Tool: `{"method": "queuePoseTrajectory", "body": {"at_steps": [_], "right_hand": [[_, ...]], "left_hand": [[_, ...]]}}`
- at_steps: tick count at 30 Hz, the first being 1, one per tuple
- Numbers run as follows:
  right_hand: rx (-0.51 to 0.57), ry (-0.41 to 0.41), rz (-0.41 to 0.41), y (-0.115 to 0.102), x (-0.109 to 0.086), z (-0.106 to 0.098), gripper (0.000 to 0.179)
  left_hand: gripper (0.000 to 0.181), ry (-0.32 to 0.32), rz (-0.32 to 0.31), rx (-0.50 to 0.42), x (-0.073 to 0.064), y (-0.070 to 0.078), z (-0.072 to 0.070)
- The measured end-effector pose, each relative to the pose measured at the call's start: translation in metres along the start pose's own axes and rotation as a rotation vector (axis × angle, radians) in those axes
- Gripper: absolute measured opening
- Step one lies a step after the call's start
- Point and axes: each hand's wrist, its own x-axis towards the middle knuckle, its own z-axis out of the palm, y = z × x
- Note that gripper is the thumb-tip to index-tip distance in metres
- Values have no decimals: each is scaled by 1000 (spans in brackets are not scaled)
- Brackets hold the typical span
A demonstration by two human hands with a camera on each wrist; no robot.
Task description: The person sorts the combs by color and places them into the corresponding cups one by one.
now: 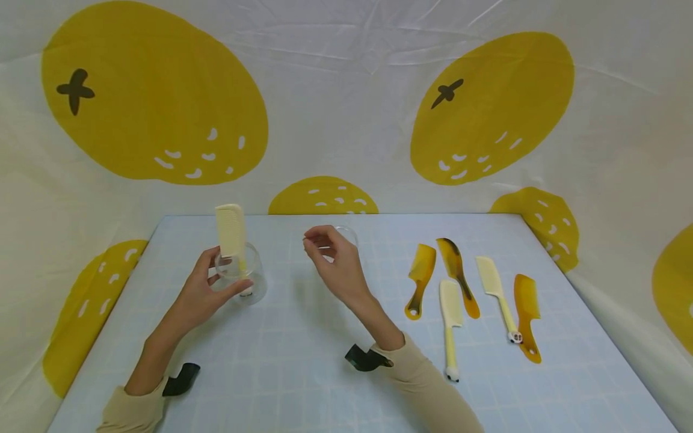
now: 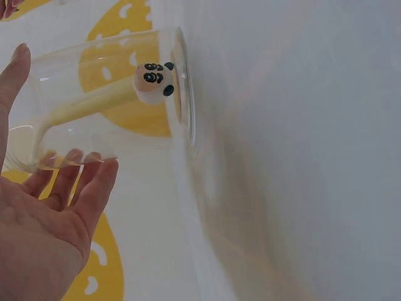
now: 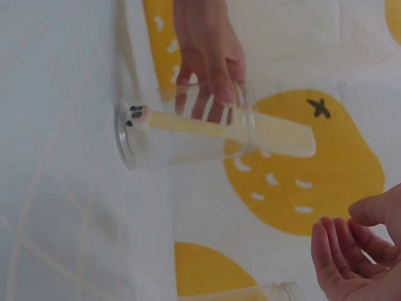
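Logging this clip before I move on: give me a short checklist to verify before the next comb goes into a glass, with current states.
1. Left hand steadies the glass: ok.
2. Cream comb stands in that glass, handle down: ok.
3. Right hand holds nothing: ok.
4. Second glass upright behind right hand: cannot tell, mostly hidden.
5. Five combs lie apart on the table, reachable: ok.

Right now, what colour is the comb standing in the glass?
Pale cream comb, clearest in the head view.
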Motion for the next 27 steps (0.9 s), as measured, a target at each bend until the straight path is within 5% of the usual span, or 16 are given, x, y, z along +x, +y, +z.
{"method": "queuePoseTrajectory", "body": {"at_steps": [11,18,27], "right_hand": [[17,75,14,3,-6,-26,19],[-19,94,31,-19,-14,-39,18],[-46,123,45,14,-22,-60,19]], "left_hand": [[97,-7,2,-2,0,1,-1],[98,-7,-16,-1,0,1,-1],[100,-6,-35,1,-1,2,-1]]}}
